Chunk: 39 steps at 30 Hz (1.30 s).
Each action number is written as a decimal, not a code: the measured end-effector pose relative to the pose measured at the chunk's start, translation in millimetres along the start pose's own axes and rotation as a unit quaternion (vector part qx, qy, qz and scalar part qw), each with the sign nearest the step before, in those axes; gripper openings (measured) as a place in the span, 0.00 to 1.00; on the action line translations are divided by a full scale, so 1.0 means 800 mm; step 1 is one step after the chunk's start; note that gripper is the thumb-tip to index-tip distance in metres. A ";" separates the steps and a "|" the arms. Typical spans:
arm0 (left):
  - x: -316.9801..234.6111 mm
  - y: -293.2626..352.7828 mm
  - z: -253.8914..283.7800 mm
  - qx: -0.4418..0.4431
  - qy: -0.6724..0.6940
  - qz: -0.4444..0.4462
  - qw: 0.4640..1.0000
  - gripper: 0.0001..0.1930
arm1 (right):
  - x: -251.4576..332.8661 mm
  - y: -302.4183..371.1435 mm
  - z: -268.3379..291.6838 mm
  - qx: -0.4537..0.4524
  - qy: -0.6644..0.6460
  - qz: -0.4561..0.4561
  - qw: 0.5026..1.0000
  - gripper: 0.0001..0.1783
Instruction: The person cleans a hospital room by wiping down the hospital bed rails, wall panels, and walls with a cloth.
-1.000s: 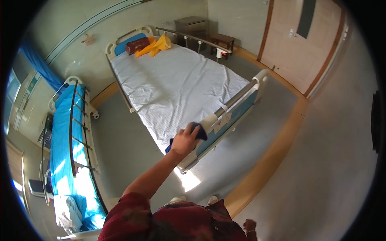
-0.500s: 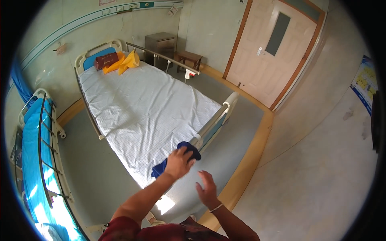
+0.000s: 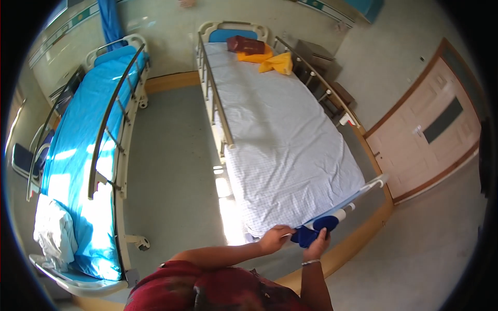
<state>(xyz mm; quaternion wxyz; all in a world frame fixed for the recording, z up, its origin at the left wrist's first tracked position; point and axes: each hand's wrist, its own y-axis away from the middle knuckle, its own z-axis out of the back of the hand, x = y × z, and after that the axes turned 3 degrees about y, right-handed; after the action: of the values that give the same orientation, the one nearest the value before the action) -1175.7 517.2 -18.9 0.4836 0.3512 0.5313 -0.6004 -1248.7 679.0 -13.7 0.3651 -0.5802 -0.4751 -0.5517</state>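
A dark blue cloth piece (image 3: pixel 306 237) with a rounded, flap-like end lies against the foot rail of the bed covered in a white checked sheet (image 3: pixel 290 140). My left hand (image 3: pixel 276 239) pinches its left edge, fingers closed. From below, my right hand (image 3: pixel 316 248) grips the cloth near the rounded end, thumb on top. The cloth's exact kind does not show. Part of the footboard (image 3: pixel 358 193) sticks out to the right of it.
A maroon bag (image 3: pixel 246 44) and yellow cloth (image 3: pixel 277 63) lie at the bed's head. Side rails (image 3: pixel 213 98) flank this bed. On the left stands a second bed with a blue cover (image 3: pixel 78 135) and a crumpled white cloth (image 3: pixel 54 228). A door (image 3: pixel 430 124) is at right.
My view has swung left, bringing more of the blue-covered bed into sight. My right hand, apart from the blue cloth before, now grips it. My left hand has shifted to its left edge.
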 end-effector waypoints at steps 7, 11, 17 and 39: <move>0.105 0.301 0.212 -0.034 -0.197 0.383 0.902 0.12 | 0.003 0.081 0.000 -0.002 0.144 -0.006 0.990 0.15; 0.111 0.435 0.293 -0.211 -0.266 0.492 0.802 0.11 | 0.044 0.133 -0.072 0.270 0.233 -0.018 0.934 0.05; 0.133 0.439 0.300 -0.495 0.068 0.451 0.740 0.08 | 0.085 0.101 -0.310 0.300 0.161 0.166 0.925 0.10; 0.212 0.300 0.538 -0.123 -0.395 0.566 0.713 0.07 | -0.106 -0.078 -0.768 0.405 0.590 0.370 0.592 0.20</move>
<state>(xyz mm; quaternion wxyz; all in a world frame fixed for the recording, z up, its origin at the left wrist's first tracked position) -955.6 68.7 -168.0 0.9378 0.2544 0.0628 -0.2275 -1483.4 101.9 -27.0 0.9359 -0.0465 -0.0750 -0.3410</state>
